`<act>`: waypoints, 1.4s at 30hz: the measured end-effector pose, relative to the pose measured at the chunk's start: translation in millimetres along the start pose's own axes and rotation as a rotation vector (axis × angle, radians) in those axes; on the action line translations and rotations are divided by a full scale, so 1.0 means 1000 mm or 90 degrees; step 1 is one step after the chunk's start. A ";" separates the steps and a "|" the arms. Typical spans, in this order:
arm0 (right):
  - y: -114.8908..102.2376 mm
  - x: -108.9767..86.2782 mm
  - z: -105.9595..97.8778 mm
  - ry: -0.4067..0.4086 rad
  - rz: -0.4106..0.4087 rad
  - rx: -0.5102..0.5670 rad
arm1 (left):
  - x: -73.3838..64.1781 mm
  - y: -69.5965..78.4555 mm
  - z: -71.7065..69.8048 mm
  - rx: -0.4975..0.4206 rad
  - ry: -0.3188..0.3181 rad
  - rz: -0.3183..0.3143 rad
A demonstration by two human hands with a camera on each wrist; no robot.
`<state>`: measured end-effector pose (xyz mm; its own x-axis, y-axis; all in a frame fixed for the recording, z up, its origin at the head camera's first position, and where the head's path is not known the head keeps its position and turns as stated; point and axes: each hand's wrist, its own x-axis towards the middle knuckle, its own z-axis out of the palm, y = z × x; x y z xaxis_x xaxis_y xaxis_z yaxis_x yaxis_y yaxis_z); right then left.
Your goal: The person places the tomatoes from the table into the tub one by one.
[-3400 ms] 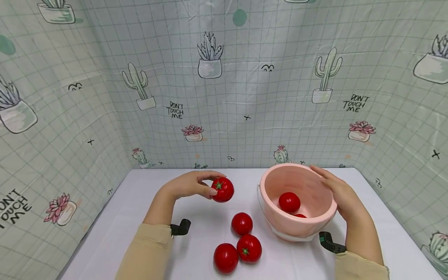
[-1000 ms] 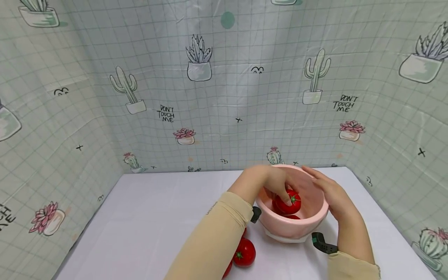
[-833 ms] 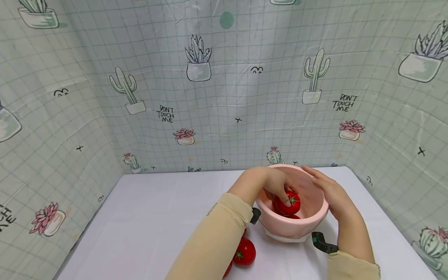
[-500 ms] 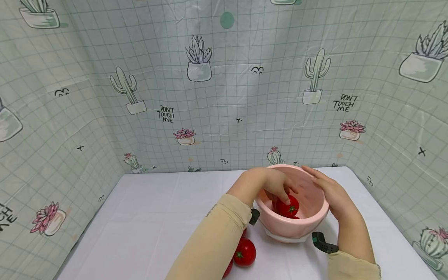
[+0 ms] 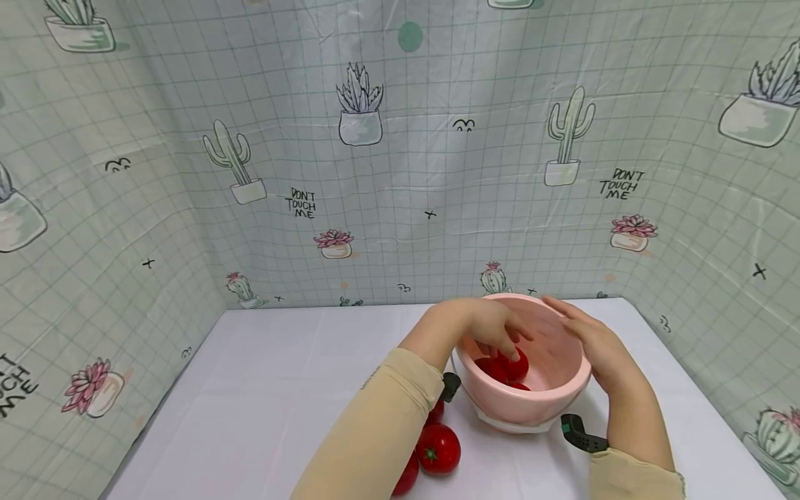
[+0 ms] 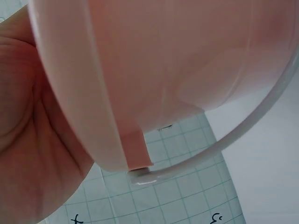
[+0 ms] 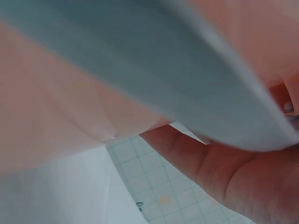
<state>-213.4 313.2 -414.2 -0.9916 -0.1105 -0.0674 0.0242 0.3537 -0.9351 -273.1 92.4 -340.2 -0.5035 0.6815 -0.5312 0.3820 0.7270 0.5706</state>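
Observation:
A pink bucket (image 5: pixel 531 406) with a white handle (image 6: pixel 261 119) stands tilted toward me at the right of the table. My left hand (image 5: pixel 484 325) reaches over its left rim, fingers loosely spread and thumb tip right at a red tomato (image 5: pixel 518 366). Beside that lie a second tomato (image 5: pixel 490 369) and the edge of a third, partly hidden by the near wall. My right hand (image 5: pixel 605 353) grips the bucket's right rim. In the left wrist view, the palm (image 6: pixel 28 140) shows behind the bucket wall; in the right wrist view, a finger (image 7: pixel 187 154) lies along its outside.
On the white table (image 5: pixel 294 368), a red tomato with a green stem (image 5: pixel 439 450) sits left of the bucket. Two more, one in front (image 5: pixel 407 476) and one behind (image 5: pixel 436 412), are partly covered by the left sleeve (image 5: pixel 381 423). A patterned curtain (image 5: pixel 400 173) encloses the table.
My left hand has carried a tomato from the left into the bucket. The tomato has since dropped lower, away from the fingers. My right hand stays on the bucket rim.

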 end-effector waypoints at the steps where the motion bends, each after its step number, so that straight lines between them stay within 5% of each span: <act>1: 0.000 0.000 0.000 0.000 0.001 0.002 | 0.000 -0.001 0.000 -0.003 0.003 0.002; 8: 0.001 0.001 0.002 0.000 0.010 0.013 | -0.012 -0.013 -0.006 0.037 0.068 0.093; 16: 0.002 0.001 0.004 0.005 0.022 0.015 | -0.042 -0.037 -0.018 0.002 0.173 0.155; 24: 0.002 0.001 0.005 0.008 0.017 0.016 | -0.081 -0.084 -0.017 -0.043 0.288 0.112; 35: 0.002 0.000 0.004 0.000 0.006 -0.006 | -0.085 -0.165 0.036 -0.145 0.221 0.019; 42: 0.000 0.001 0.004 0.005 0.012 -0.003 | -0.083 -0.194 0.065 -0.212 0.192 0.018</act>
<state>-213.9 309.6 -415.8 -0.9919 -0.0967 -0.0827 0.0427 0.3596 -0.9321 -254.7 -99.7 -447.3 -0.7190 0.6091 -0.3347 0.1526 0.6082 0.7790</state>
